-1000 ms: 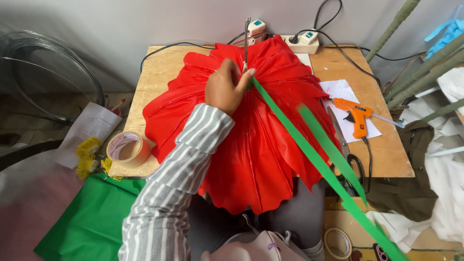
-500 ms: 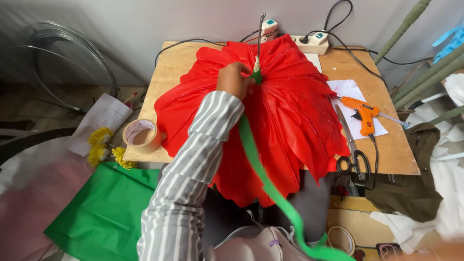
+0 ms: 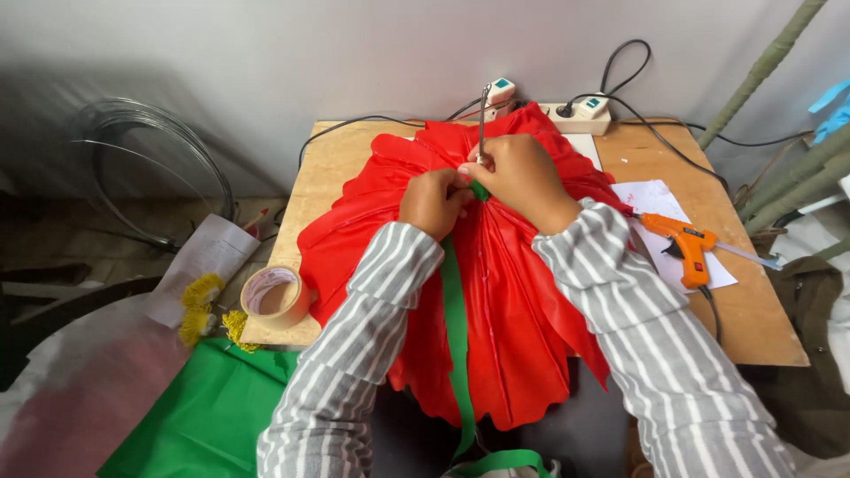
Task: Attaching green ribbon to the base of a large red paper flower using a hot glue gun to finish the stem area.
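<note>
A wooden desk [image 3: 354, 168] set against a grey wall carries a broad fan of pleated red sheet [image 3: 522, 354], its scalloped folds spreading from a gathered centre near the desk's far edge and spilling over the near edge toward the person's lap. A sheet of green material [image 3: 195, 425] lies on the floor to the lower left, and a coil of wire [image 3: 159, 168] hangs beside the desk on the left. Both arms, in grey striped sleeves, reach in over the red folds. The left hand [image 3: 431, 202] is clenched around the gathered centre, pinching the pleats together. The right hand [image 3: 522, 177] is closed beside it, touching it, with fingers grasping the top of a green tape strip [image 3: 456, 345] where it meets a thin upright metal wire stem [image 3: 482, 119]. The strip runs straight down over the red pleats and off the near edge. Judging by this, the binding of the gathered centre to the stem is in hand; a further turn would call for steady tension on the strip while the left hand keeps the pleats bunched. An orange glue gun [image 3: 682, 243] rests on white paper [image 3: 651, 196] to the right, a roll of beige tape [image 3: 274, 296] sits at the desk's left corner, and a white power strip [image 3: 580, 113] lies at the back.
</note>
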